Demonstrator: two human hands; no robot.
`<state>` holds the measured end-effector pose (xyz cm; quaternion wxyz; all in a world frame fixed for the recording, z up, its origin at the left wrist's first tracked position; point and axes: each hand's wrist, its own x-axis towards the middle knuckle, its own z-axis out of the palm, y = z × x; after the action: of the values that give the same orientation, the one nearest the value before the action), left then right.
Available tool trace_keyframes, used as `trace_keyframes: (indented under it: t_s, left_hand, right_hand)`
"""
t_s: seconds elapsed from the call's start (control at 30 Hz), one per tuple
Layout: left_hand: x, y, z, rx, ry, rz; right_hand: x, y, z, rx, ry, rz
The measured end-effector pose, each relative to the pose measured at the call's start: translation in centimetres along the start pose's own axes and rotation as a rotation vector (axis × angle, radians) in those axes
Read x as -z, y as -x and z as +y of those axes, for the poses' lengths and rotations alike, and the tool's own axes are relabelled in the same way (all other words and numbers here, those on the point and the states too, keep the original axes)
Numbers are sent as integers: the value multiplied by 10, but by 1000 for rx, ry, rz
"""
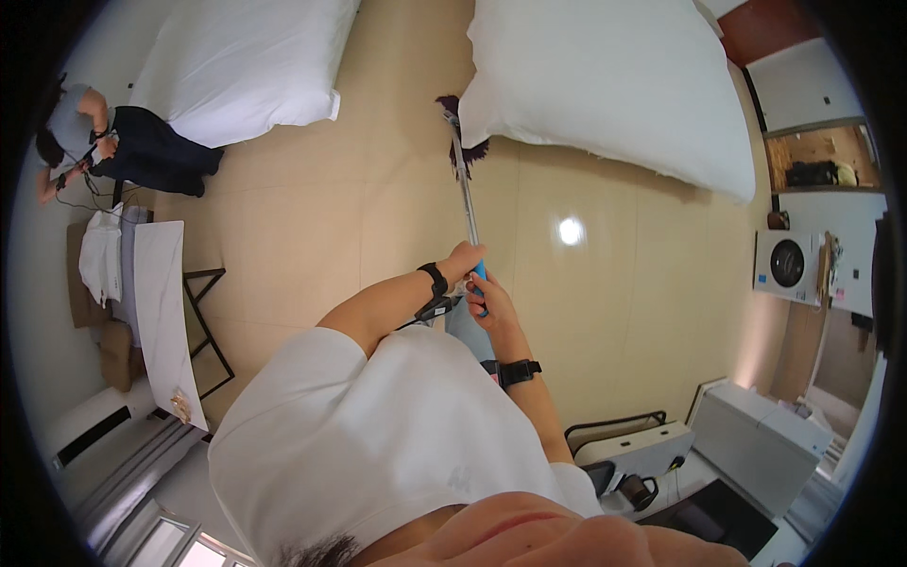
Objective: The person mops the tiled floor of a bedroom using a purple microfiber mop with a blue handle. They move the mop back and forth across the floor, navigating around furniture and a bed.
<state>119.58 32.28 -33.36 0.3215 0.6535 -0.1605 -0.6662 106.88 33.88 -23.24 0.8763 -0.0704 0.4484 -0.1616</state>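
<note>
A mop (464, 191) with a metal pole and a blue grip slants away from my body across the tiled floor. My left hand (464, 261) is closed around the upper part of the grip, near where it meets the metal. Lower down, my right hand (494, 303) holds the blue end close to my waist. The dark purple mop head (476, 150) lies on the floor at the near corner of the right-hand white bed (602, 78). Part of the head is hidden by the bed's hanging white cover. Both wrists wear black straps.
Another white-covered bed (262, 64) stands to the left. A person (142, 142) near the left wall handles cables. A marble-look table (163, 298) with black metal legs is at left. A washing machine (786, 262) and a white refrigerator (758, 439) stand at right.
</note>
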Motion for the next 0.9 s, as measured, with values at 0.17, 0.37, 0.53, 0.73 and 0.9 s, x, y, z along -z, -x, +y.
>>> trace_keyframes:
  t_s: [0.17, 0.37, 0.53, 0.73, 0.9]
  left_hand:
    - [17, -24, 57, -39, 83, -34]
    - [33, -44, 104, -63, 164, -142]
    - [58, -44, 148, -118, 189, -254]
    - [70, -89, 160, -91, 207, -203]
    - [63, -92, 171, -34, 119, -213]
  right_hand:
    - [-23, -41, -50, -1, 90, -58]
    - [-38, -91, -105, -43, 123, -72]
    - [-68, -121, -135, -29, 160, -50]
    - [-91, -134, -153, 23, 292, -4]
    - [-83, -140, -165, 40, 323, 25]
